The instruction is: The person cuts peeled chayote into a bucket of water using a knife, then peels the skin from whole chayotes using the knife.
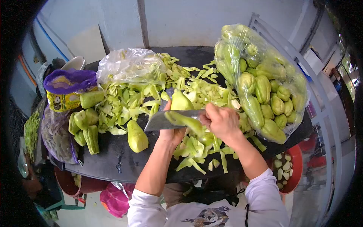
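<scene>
My left hand (173,135) is closed around a pale green chayote (181,101), partly hidden behind the blade. My right hand (224,122) grips the handle of a broad kitchen knife (160,120), its blade pointing left across the chayote. A strip of green peel lies along the blade. A smooth, pale chayote (137,137) rests on the dark table (113,160) left of my left hand. Peelings (198,147) are heaped under and around both hands.
A clear plastic bag of chayotes (270,90) fills the table's right side. Several chayotes (86,125) sit at left, near a purple net bag (58,132) and a crumpled plastic bag (130,68). Red tubs (297,170) stand below; a metal rail (325,113) runs along the right.
</scene>
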`<state>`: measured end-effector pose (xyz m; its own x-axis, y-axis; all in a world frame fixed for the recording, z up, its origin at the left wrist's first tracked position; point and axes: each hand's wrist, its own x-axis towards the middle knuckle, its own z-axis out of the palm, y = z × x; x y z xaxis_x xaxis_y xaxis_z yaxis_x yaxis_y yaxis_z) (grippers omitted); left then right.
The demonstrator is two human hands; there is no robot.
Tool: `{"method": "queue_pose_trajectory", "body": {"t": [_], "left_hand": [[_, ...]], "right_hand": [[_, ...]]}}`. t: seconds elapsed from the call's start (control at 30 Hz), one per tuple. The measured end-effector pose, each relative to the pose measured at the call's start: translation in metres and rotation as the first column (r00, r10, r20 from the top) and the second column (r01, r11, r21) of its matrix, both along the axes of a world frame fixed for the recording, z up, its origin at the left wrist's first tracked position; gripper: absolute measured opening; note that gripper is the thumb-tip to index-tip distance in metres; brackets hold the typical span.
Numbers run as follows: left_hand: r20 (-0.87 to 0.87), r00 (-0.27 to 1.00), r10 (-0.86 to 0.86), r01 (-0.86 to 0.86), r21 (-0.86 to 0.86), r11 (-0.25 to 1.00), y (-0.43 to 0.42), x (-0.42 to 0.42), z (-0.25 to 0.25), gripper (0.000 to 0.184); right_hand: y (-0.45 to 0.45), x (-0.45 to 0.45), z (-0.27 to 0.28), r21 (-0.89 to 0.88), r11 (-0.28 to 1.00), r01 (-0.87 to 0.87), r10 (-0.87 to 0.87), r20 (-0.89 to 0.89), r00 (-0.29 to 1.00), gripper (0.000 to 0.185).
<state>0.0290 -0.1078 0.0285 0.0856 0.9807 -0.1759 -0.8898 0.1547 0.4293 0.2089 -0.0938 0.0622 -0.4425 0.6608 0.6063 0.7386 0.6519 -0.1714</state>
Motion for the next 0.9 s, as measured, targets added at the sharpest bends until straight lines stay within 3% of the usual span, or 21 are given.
{"method": "queue_pose_trajectory", "body": {"t": [0.03, 0.1, 0.2, 0.27, 0.37, 0.53, 0.63, 0.73, 0.83, 0.9], "left_hand": [[-0.002, 1.0, -0.002, 0.002, -0.003, 1.0, 0.0, -0.001, -0.001, 0.044], [0.019, 0.996, -0.088, 0.087, 0.049, 0.995, -0.001, -0.002, -0.003, 0.047], [-0.002, 0.997, -0.073, 0.073, 0.022, 0.997, -0.003, -0.001, 0.001, 0.046], [0.009, 0.996, -0.085, 0.085, 0.02, 0.996, -0.002, -0.001, -0.002, 0.045], [-0.08, 0.991, 0.111, -0.114, -0.035, 0.993, -0.003, 0.003, 0.005, 0.041], [-0.158, 0.982, 0.101, -0.09, 0.077, 0.993, -0.003, -0.003, -0.001, 0.041], [-0.208, 0.976, 0.06, -0.048, 0.061, 0.997, -0.004, -0.002, 0.0, 0.043], [-0.265, 0.964, 0.035, -0.015, 0.077, 0.997, -0.012, -0.002, 0.011, 0.044], [-0.229, 0.973, -0.032, 0.064, 0.136, 0.989, -0.012, -0.001, 0.004, 0.037], [-0.172, 0.984, 0.048, -0.031, 0.097, 0.995, -0.012, 0.005, -0.002, 0.036]], "right_hand": [[-0.001, -0.005, -0.001, 0.08, 0.995, -0.053, 0.052, 0.008, 0.999, 0.025], [-0.004, -0.01, 0.002, 0.089, 0.995, -0.048, 0.046, 0.029, 0.999, 0.024], [-0.003, -0.013, 0.002, 0.126, 0.991, -0.047, 0.034, 0.106, 0.994, 0.023], [-0.003, -0.011, 0.0, 0.103, 0.994, -0.031, 0.025, 0.055, 0.998, 0.024], [0.011, 0.004, -0.01, -0.06, 0.998, 0.009, -0.01, -0.014, 1.0, 0.026], [0.002, 0.006, 0.003, -0.082, 0.996, -0.028, 0.026, -0.024, 0.999, 0.025], [0.003, 0.006, -0.001, -0.051, 0.999, -0.02, 0.018, -0.036, 0.999, 0.024], [0.026, 0.021, -0.017, -0.225, 0.973, 0.053, -0.059, -0.024, 0.998, 0.023], [0.013, 0.024, -0.002, -0.256, 0.966, 0.042, -0.049, -0.021, 0.999, 0.023], [0.002, 0.017, 0.005, -0.236, 0.972, -0.006, -0.001, -0.029, 1.0, 0.023]]}}
